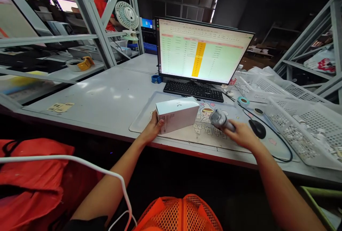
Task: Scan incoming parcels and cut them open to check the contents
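A white box (181,117) is tilted at the front of the desk mat, its printed label on the left end. My left hand (153,128) grips that end, thumb in front by the label and fingers partly hidden behind the box. To the right, my right hand (242,135) is closed around the handle of a grey handheld barcode scanner (219,119). The scanner head points toward the box, with a gap between them. Beneath both lies a desk mat (176,139) with cartoon prints.
Behind the mat stand a black keyboard (193,91) and a monitor (201,54) showing a spreadsheet. A black mouse (257,128), a cable and white perforated baskets (301,127) are on the right. Blue tape (156,79) sits left of the keyboard. A person in red (100,8) is beyond the frame.
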Available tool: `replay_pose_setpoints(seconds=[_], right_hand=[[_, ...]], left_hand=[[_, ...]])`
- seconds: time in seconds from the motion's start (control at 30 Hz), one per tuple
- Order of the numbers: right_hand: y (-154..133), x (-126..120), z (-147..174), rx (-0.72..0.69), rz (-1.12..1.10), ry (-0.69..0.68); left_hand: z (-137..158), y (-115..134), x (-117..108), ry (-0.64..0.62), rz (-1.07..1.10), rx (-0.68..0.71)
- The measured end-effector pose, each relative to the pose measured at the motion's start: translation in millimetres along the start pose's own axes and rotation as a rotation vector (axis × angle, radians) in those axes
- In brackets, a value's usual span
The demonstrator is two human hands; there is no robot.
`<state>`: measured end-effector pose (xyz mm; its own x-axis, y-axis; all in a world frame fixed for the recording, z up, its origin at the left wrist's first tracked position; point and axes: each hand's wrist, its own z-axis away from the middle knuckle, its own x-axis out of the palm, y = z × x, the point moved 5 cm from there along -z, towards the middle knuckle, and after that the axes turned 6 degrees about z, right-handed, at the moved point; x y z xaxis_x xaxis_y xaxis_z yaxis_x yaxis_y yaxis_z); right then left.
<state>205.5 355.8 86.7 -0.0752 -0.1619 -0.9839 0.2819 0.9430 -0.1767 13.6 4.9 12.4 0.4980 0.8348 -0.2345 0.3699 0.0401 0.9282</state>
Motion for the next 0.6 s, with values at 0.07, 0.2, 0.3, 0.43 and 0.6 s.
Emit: replay_pose_setpoints(seconds=[0.07,0.2,0.3,0.43,0.6], right_hand=[[-42.1,-0.9,38.1,-0.267,-0.117,-0.102],[-105.3,8.6,84.1,-0.458,-0.031,-0.229],[-122.4,17.7,85.4,-0.482,0.023,-0.267],[-96.8,15.2,64.2,-0.399,-0.036,-0.132],[-14.0,-2.2,20.9,-0.081,-0.051,0.176]], left_hand=[[-1.0,2.1,3.4,-0.038,-0.009,0.02],[-4.9,4.5,13.2,-0.089,0.0,0.046],[-4.9,3.2,17.5,-0.11,0.032,0.059],[5.5,17.7,0.9,0.092,0.009,0.117],[46.8,101.1,-5.9,0.101,-0.077,0.303]])
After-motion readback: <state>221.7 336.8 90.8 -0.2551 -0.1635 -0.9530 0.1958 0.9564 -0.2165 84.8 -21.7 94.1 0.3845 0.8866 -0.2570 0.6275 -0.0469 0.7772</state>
